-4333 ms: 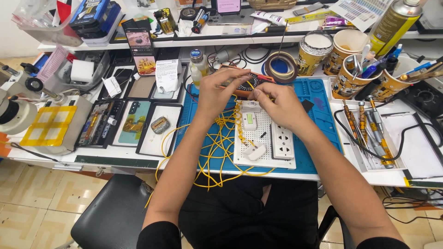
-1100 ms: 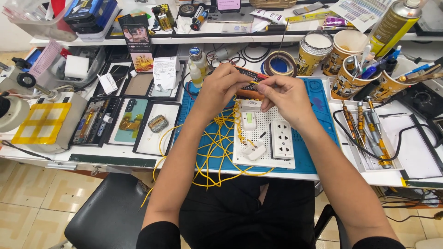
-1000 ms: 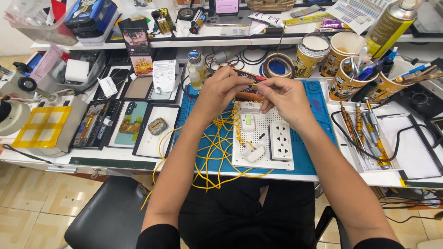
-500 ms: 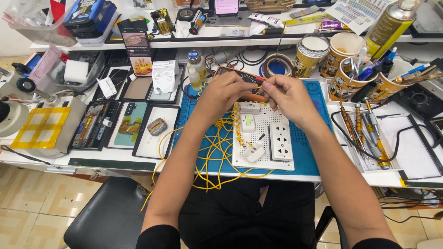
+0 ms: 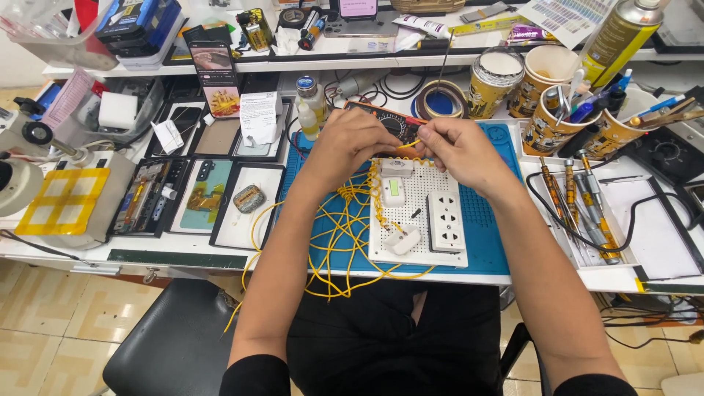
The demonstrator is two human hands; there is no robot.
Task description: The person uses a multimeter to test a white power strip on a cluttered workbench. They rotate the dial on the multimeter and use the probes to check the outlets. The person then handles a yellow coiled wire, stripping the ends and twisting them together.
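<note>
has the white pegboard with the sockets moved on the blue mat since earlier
No. The white pegboard sits at the same spot on the blue mat, near its front edge.

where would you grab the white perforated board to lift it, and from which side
Probably the near long edge of the white perforated board, coming in from the person's side. That edge lies bare at the front of the blue mat. The far end is busy with the left hand, right hand and yellow wire; the socket crowds the right side.

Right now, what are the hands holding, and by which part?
Both hands pinch one yellow wire above the white perforated board: left hand and right hand each grip it near its free end with their fingers.
</note>
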